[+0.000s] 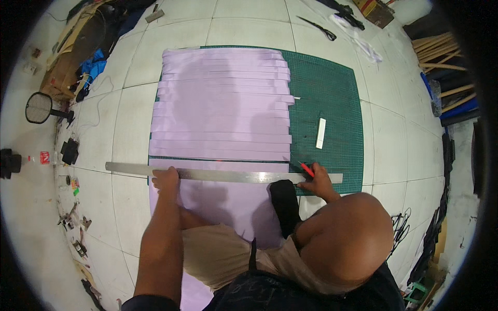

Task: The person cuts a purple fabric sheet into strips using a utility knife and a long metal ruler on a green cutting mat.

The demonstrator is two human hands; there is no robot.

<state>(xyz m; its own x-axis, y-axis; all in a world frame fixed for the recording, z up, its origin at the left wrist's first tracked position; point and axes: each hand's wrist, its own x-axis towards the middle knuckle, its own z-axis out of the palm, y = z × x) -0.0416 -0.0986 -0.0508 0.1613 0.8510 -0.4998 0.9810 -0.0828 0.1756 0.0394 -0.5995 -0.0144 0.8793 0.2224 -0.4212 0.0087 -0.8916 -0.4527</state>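
A long metal ruler [233, 175] lies across lilac fabric [212, 199] near my knees, its right end over a green cutting mat [332, 103]. My left hand [166, 180] is closed over the ruler toward its left end, bearing down on it and the fabric beside it. In my right hand [320, 182] is a slim red cutter [307, 169], its thin dark tip pointing up and left, just beyond the ruler's far edge. Some fingers of that hand touch the ruler. Beyond the ruler, overlapping lilac fabric strips [218, 119] lie side by side; a narrow green gap separates them from the nearer fabric.
A white rectangular block [321, 133] lies on the mat's right part. Black scissors [319, 28] rest on the tiled floor at the far right. My black-covered foot [284, 207] is against the ruler's near side. Boxes [62, 78] and small items line the left wall.
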